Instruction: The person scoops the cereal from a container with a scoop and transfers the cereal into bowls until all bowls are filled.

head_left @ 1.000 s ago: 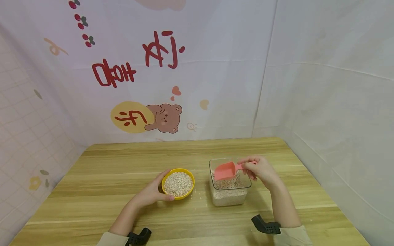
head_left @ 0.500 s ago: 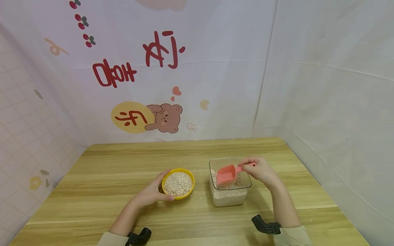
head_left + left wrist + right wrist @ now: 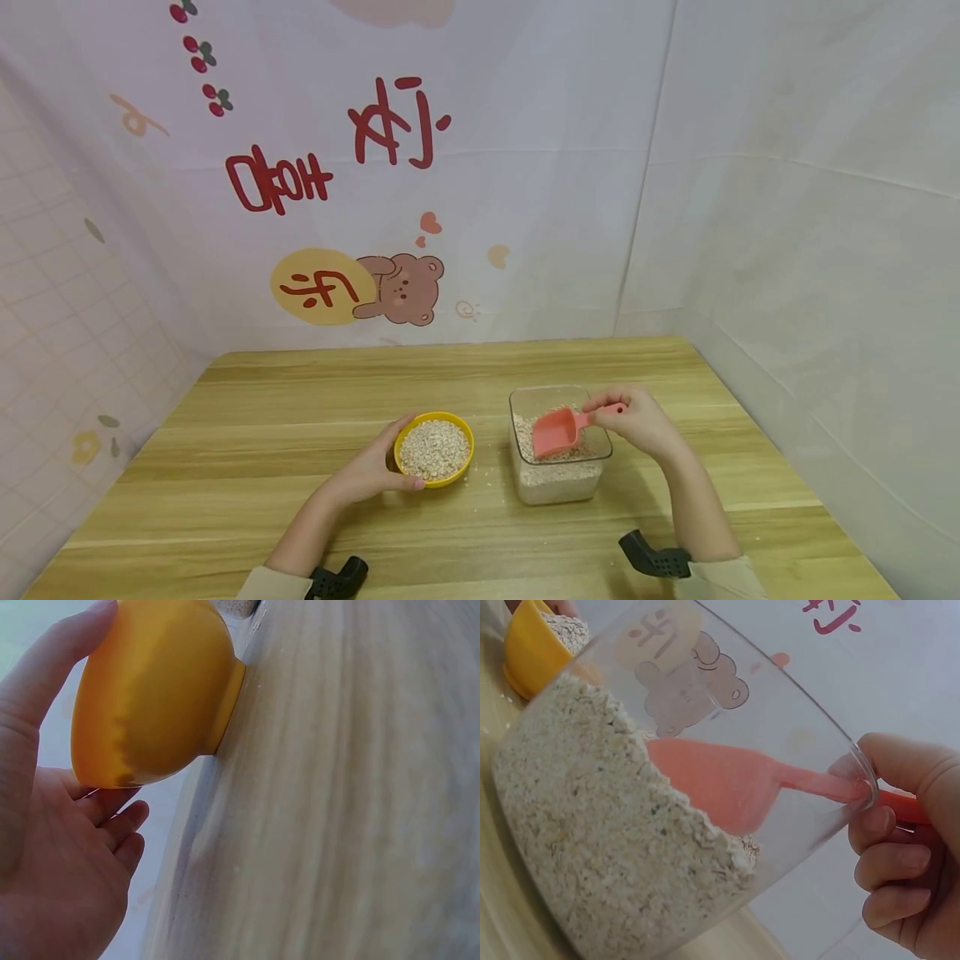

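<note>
My left hand (image 3: 375,467) holds a yellow bowl (image 3: 161,690) by its side, thumb near the front and fingers round the back. The bowl stands on the table, heaped with oat flakes (image 3: 433,450). With thumb and fingers my right hand (image 3: 633,421) pinches the handle of a pink scoop (image 3: 556,432). The scoop's head sits inside a clear rectangular container (image 3: 558,492), its front edge against the oats (image 3: 607,825). In the right wrist view the scoop (image 3: 712,780) shows through the clear wall, resting on the sloping oats.
A few loose flakes (image 3: 489,483) lie on the wooden table (image 3: 337,392) between bowl and container. A printed cloth (image 3: 525,208) hangs behind the table, and a pale cloth (image 3: 825,333) lines the right side.
The scoop in my right hand has gone down and slightly right, from above the oats into them. My left hand and the bowl have stayed still.
</note>
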